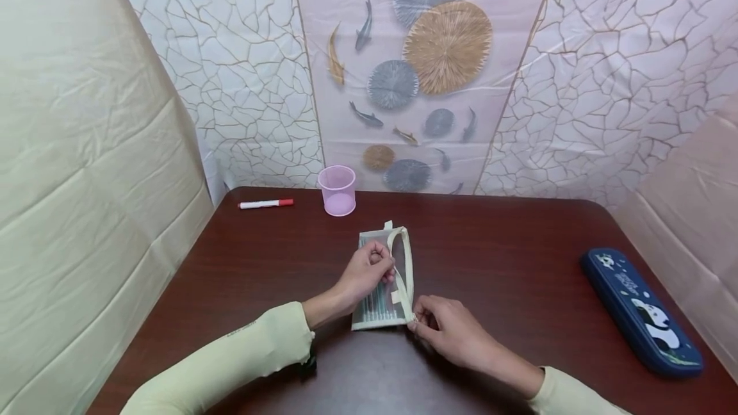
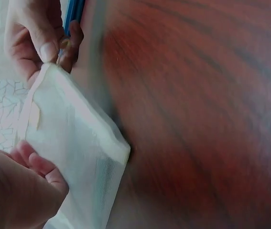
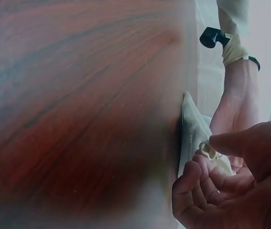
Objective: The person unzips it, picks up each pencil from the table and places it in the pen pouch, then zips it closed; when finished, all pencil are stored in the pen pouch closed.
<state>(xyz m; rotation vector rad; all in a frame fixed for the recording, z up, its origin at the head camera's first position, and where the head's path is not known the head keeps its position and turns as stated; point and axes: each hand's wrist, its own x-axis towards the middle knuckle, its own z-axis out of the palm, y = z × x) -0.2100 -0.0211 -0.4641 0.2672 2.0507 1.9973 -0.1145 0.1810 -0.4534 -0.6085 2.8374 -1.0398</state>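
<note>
A see-through zip pouch with cream trim lies on the table, several thin pen-like sticks showing through it. Its zip edge gapes in a long loop. My left hand lies over the pouch, its curled fingers pinching the near side of the mouth; in the left wrist view the left hand hides part of that edge. At the near right corner, my right hand pinches the zip's end. The right wrist view shows a ring-shaped zipper pull between the thumb and fingers of the right hand.
A pink cup stands at the table's back edge, with a red-capped white marker left of it. On the right lies a dark blue panda pencil case. Patterned cloth hangs behind the brown table.
</note>
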